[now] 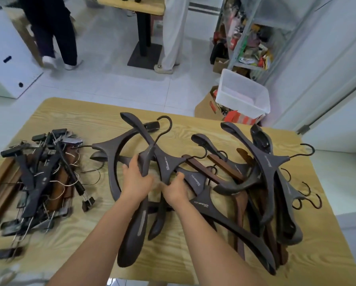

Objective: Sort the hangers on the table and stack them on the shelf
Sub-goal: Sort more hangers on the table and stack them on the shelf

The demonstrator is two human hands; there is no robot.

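Two bare hands meet over the middle of the light wooden table (80, 120). There the left hand (135, 178) is clenched round the neck of a broad-shouldered dark brown hanger (131, 240), whose hook points toward the table's far edge. The right hand (175, 188) pinches the body of a second dark hanger with white lettering (168, 164), thumb on top. At the table's left end lies a tangled pile of black clip hangers (43, 178); at its right end, a heap of dark and reddish-brown hangers (272, 182). Beyond the table's far right corner stands a grey metal shelf (255, 38).
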